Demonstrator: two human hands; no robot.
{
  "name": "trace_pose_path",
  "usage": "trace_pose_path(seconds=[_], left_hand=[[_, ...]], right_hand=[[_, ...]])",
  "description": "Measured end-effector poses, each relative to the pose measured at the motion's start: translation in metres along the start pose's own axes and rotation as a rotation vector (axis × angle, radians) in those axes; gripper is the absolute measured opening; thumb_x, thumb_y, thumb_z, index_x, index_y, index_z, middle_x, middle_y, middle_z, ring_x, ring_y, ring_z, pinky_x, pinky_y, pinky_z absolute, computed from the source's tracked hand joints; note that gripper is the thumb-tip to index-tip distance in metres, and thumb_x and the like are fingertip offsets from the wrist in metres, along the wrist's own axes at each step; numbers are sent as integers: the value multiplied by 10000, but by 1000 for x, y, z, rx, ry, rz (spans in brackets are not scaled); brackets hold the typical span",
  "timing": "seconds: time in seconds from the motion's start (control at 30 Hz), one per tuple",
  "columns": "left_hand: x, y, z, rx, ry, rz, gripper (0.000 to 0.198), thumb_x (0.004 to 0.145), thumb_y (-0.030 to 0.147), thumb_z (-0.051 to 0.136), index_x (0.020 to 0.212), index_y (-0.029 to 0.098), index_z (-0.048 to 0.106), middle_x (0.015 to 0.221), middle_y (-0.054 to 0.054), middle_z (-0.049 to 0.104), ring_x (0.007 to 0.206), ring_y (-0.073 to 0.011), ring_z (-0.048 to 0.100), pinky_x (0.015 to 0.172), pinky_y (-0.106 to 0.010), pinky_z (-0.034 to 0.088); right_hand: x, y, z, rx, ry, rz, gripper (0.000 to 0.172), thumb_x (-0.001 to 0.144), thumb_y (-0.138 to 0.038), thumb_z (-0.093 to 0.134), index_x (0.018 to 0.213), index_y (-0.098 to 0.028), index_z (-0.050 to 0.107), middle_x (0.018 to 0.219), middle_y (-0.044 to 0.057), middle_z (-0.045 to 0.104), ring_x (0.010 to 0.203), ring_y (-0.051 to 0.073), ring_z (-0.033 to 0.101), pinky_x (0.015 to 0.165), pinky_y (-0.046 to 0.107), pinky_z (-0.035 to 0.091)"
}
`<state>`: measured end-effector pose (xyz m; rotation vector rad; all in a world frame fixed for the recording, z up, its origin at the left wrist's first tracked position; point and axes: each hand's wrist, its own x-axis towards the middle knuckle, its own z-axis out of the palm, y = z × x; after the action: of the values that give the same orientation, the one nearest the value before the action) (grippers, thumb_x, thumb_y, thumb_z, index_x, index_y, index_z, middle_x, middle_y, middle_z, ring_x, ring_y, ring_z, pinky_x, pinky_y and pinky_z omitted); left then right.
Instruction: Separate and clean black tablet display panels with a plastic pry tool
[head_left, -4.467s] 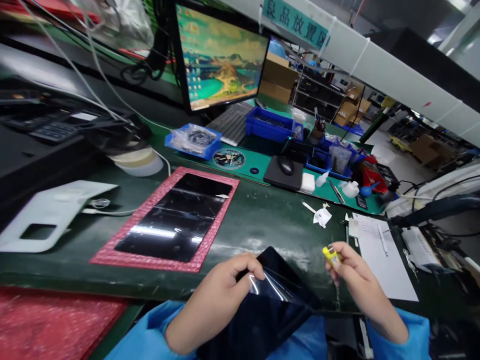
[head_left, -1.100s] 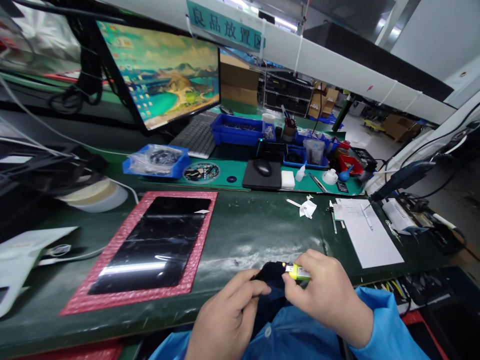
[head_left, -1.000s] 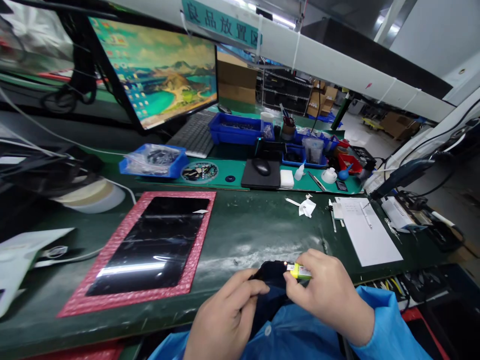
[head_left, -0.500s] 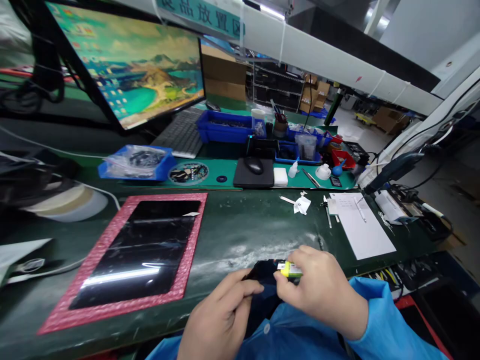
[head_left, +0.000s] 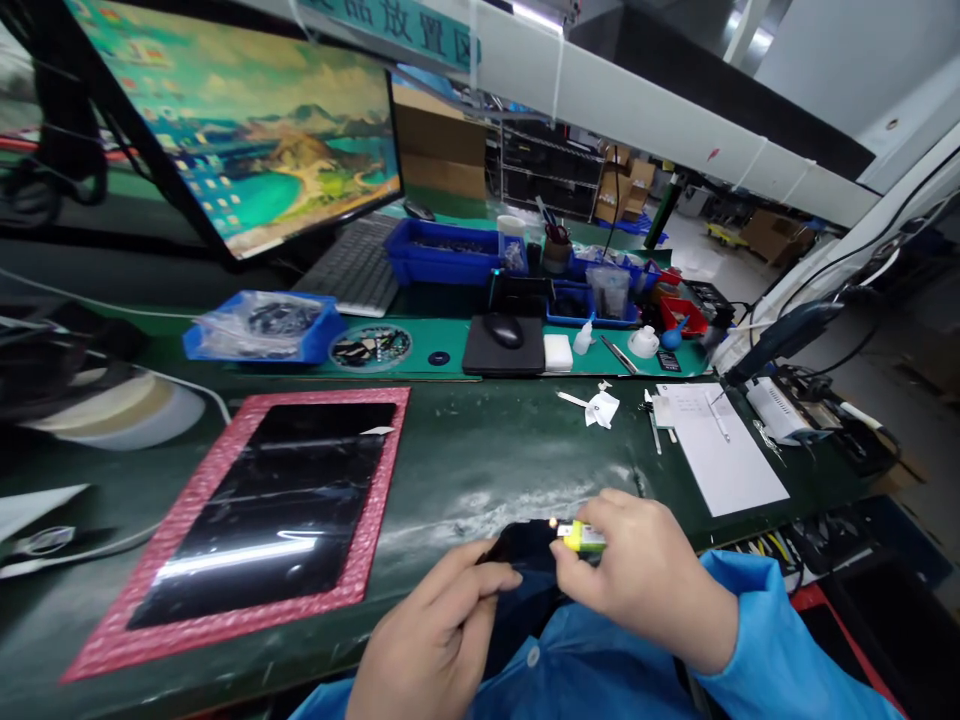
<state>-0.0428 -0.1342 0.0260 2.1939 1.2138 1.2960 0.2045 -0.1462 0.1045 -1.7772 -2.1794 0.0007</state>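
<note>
Close to my body, my right hand (head_left: 626, 565) grips a yellow-green lighter (head_left: 581, 537) between thumb and fingers. A small orange glow, like a flame, shows at the lighter's left end. My left hand (head_left: 442, 625) is closed, thumb against forefinger, on a thin dark piece (head_left: 521, 545). Its kind I cannot make out against the dark shadow and the blue sleeve cloth. The lighter's glowing end is right by the upper right edge of this dark piece; whether they touch I cannot tell.
A black glossy panel (head_left: 277, 510) lies on pink bubble wrap (head_left: 382, 500) to the left. White paper with a pen (head_left: 718, 415) is at the right, with crumpled scraps (head_left: 602, 408) nearby. Behind stand blue bins (head_left: 442, 250), a mouse (head_left: 502, 330) and a monitor (head_left: 247, 130).
The orange glow at the lighter's end has grown brighter and larger. Both hands hold nearly the same place, while the whole view has shifted slightly.
</note>
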Motion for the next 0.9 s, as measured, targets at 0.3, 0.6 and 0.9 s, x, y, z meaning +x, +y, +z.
trace_pose_path(seconds=[0.3,0.6,0.9], left_hand=[[0,-13,-11,-150,29,-231,323,1040,299,667,883,389,935,1017,-26,978,991,-320,973,891,-347,796],[26,-32,-18,-678,-59,-531,284,957,510,860,825,259,837,793,-7,738,776,-251,732,746,-346,632],[29,-33,-11,-739,-71,-606,316,925,521,919,804,247,821,773,7,688,738,-224,654,763,-357,610]], right_hand=[[-28,64,-11,315,-43,306,324,1115,-551,721,952,-299,840,904,17,853,850,277,839,779,379,601],[-32,88,9,652,53,563,560,1005,-793,779,1005,-250,915,892,57,852,811,298,766,732,400,637],[-24,83,8,673,40,541,388,985,-767,792,870,-422,927,790,96,829,756,430,776,702,581,670]])
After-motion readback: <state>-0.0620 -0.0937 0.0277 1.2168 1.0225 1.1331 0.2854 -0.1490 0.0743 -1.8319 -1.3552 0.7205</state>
